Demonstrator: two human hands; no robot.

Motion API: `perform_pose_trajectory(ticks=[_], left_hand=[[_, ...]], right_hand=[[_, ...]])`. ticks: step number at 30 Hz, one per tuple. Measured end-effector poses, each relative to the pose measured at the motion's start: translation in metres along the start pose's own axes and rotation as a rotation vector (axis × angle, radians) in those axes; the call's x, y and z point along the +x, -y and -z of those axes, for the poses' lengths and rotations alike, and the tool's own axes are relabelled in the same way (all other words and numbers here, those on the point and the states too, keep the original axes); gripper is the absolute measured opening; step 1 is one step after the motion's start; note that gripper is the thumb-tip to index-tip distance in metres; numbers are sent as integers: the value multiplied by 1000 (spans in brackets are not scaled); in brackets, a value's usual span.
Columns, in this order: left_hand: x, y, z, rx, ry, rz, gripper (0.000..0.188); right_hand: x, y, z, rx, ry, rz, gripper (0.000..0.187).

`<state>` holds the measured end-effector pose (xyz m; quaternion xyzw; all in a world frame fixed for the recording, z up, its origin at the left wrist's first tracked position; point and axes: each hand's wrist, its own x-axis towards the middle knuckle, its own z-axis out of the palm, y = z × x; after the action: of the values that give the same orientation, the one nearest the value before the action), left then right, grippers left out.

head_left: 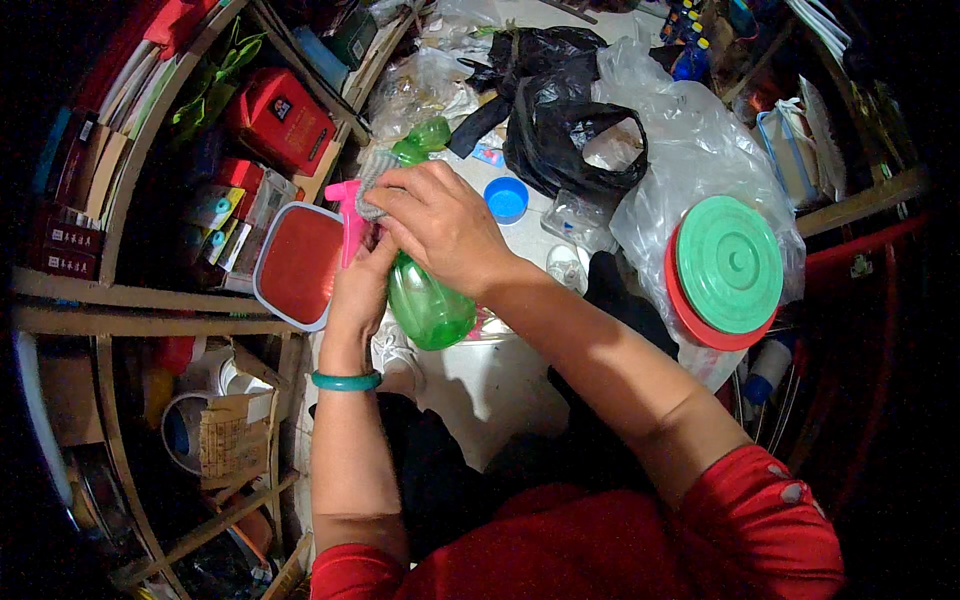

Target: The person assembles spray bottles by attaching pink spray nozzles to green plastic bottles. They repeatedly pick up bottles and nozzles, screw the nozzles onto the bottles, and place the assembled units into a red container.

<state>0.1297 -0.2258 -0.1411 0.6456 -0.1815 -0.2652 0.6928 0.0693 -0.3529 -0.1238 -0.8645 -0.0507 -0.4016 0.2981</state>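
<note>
My left hand (pixel 368 268), below a teal bangle (pixel 346 381), is closed around the neck area of a green see-through spray bottle (pixel 430 305) with a pink trigger (pixel 347 212). The bottle tilts, its rounded base toward me. Closed on a grey cloth (pixel 372 180), my right hand (pixel 432 215) presses it against the upper part of the bottle. Another green see-through piece (pixel 422 140) shows just beyond the cloth; whether it joins the bottle I cannot tell. My fingers hide most of the bottle's middle.
Left stand wooden shelves (pixel 160 298) with boxes, a red container (pixel 280 122) and a white-rimmed tub (pixel 300 265). On the floor are black plastic bags (pixel 560 110), clear plastic sheeting (pixel 690 130) and a blue cap-like dish (pixel 506 200). A green round lid (pixel 730 264) lies right, over a red one.
</note>
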Motion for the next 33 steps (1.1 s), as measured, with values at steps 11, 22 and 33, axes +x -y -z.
perform_pose_trajectory(ticks=[11, 22, 33], left_hand=[[-1, 1, -1, 90, -28, -6, 32], [-3, -3, 0, 139, 27, 107, 32], [-1, -1, -6, 105, 79, 65, 41]], right_hand=[[-3, -2, -4, 27, 32, 51, 29], [-2, -10, -2, 6, 35, 75, 28], [-3, -11, -2, -24, -12, -33, 30]])
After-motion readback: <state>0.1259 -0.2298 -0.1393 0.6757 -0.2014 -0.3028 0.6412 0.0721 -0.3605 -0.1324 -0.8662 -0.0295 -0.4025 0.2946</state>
